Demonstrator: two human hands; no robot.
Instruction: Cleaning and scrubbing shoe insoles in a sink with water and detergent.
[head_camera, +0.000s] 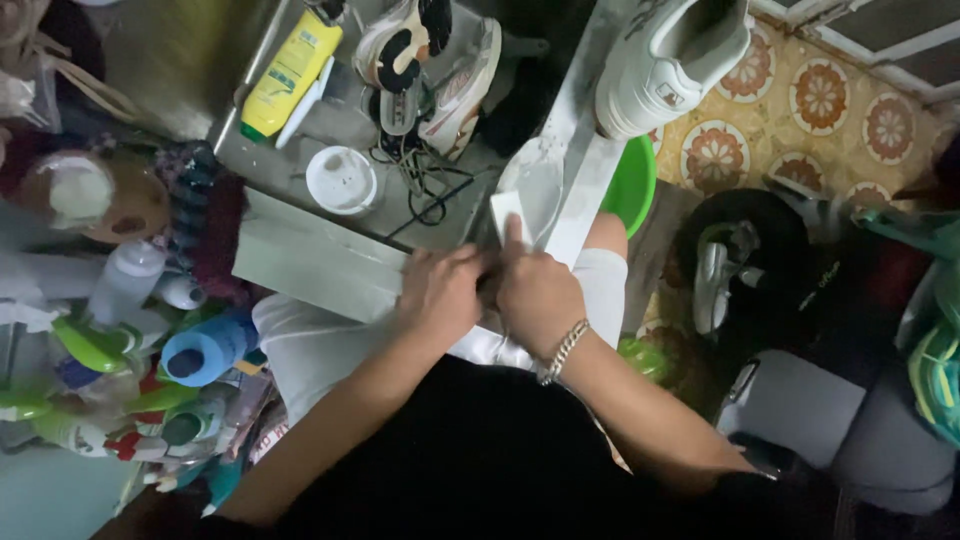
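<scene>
Pressing together over the person's lap, both hands work at a pale, flat insole-shaped piece (533, 190) that lies partly on the edge of the surface (300, 255). The left hand (440, 295) is curled closed with knuckles up; what it grips is hidden beneath it. The right hand (535, 295), wearing a chain bracelet (562, 352), is mostly closed too, one finger stretched forward onto a small white sheet (507, 208) beside the pale piece. Whether the two hands hold the same item cannot be made out, since their fingers cover the spot. A white cloth (320, 345) spreads across the lap under the forearms. A white sneaker (665, 60) stands at the top, its toe cut off by the frame. A green basin (632, 185) shows only as a sliver behind it. The spray bottles (150, 350) on the left blur together.
</scene>
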